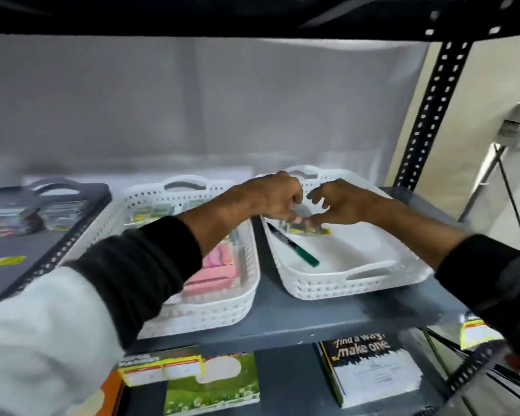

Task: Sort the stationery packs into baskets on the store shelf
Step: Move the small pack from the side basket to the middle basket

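Both hands reach over the right white basket [357, 283] on the grey shelf. My left hand [270, 196] has its fingers curled down onto a small clear stationery pack with a yellow label [305, 229] lying in the basket's far end. My right hand [339, 202] touches the same pack with thumb and fingertips, its other fingers spread. A green pen [294, 249] lies diagonally in that basket. The middle white basket [216, 313] holds pink packs [216, 271] and yellow-labelled packs [153, 213] at its far end; my left forearm hides part of it.
A dark grey tray [21, 250] at the left holds several clear packs and a yellow tag [9, 261]. The black perforated upright [430, 112] stands at the right. Notebooks [370, 370] and packs lie on the shelf below. Another shelf is close overhead.
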